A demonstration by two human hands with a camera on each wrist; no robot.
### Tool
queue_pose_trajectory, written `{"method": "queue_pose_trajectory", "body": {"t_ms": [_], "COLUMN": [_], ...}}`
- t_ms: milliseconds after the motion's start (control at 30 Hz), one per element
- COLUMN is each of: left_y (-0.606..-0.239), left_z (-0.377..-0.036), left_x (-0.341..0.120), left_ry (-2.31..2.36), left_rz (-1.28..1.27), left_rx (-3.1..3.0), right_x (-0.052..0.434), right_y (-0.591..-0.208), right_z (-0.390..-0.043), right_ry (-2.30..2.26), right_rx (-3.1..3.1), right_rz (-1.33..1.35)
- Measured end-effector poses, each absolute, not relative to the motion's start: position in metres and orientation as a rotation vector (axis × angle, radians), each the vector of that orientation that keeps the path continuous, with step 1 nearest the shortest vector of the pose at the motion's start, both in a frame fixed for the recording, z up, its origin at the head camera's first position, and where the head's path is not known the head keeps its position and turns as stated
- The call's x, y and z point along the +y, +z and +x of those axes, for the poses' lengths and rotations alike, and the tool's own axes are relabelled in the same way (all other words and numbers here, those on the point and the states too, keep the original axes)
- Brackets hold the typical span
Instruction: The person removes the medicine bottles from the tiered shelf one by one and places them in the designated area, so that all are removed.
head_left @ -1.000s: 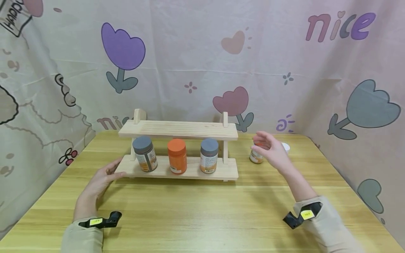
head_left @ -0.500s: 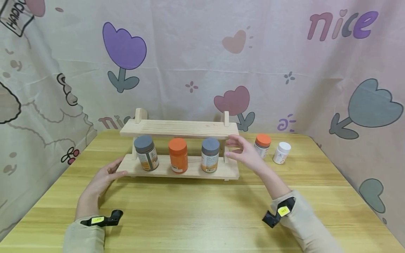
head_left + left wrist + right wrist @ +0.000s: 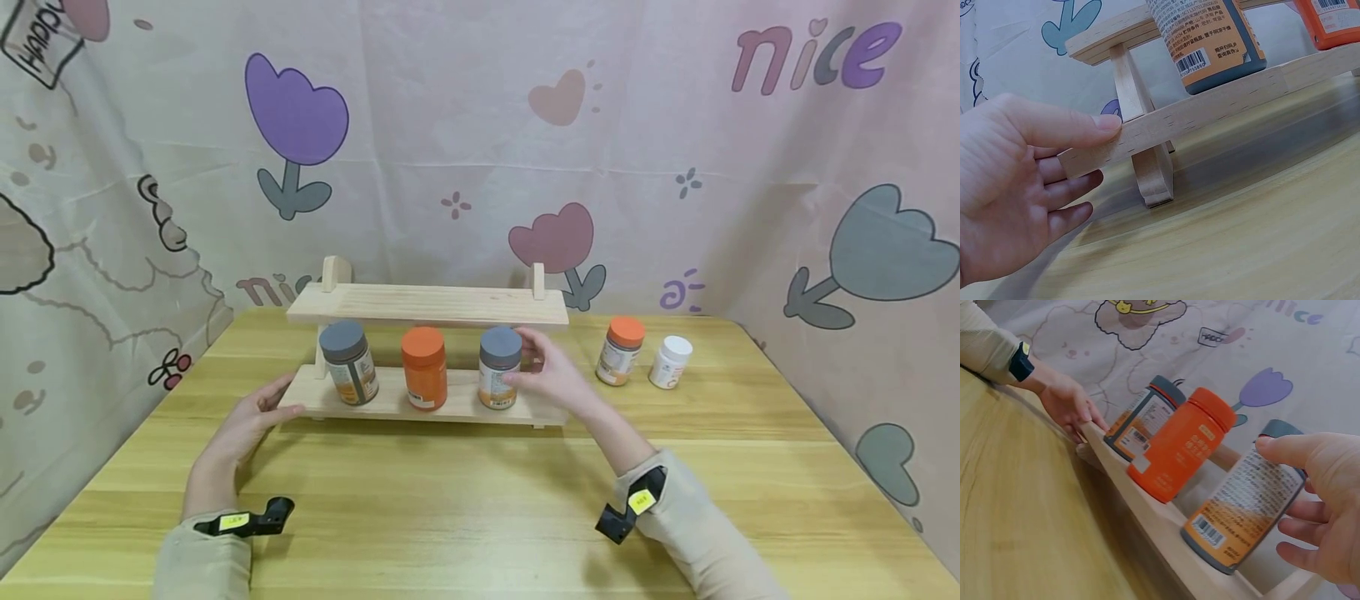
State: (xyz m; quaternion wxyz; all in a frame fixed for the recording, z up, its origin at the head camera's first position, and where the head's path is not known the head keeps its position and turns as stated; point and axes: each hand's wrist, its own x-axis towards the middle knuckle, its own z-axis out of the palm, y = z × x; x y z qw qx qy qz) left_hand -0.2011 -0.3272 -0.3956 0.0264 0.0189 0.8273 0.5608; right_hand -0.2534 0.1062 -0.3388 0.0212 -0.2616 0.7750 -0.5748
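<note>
While yellow wooden desk [image 3: 480, 500] carries all, two-tier pale wooden shelf [image 3: 427, 305] stands at its middle. Left hand [image 3: 251, 417] at shelf's left end, thumb pressed on lower board edge, fingers relaxed. Right hand [image 3: 551, 375] spread beside grey-lidded orange-labelled bottle [image 3: 498, 367] on lower tier's right, thumb touching lid.

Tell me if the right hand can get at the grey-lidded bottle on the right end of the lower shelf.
Probably yes: the right hand is already at the grey-lidded bottle, thumb on its lid, nothing between them.
</note>
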Motion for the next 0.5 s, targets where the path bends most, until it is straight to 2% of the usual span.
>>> {"method": "queue_pose_trajectory", "body": {"t_ms": [500], "left_y": [-0.3973], "left_z": [-0.2014], "left_x": [-0.3284], "left_ry": [1.702], "left_rz": [0.066], "left_rx": [2.586], "right_x": [0.0969], "right_y": [-0.3464], "right_z": [-0.2544], "right_ry": [-1.789], "right_rx": [2.492], "right_rz": [-0.816]}}
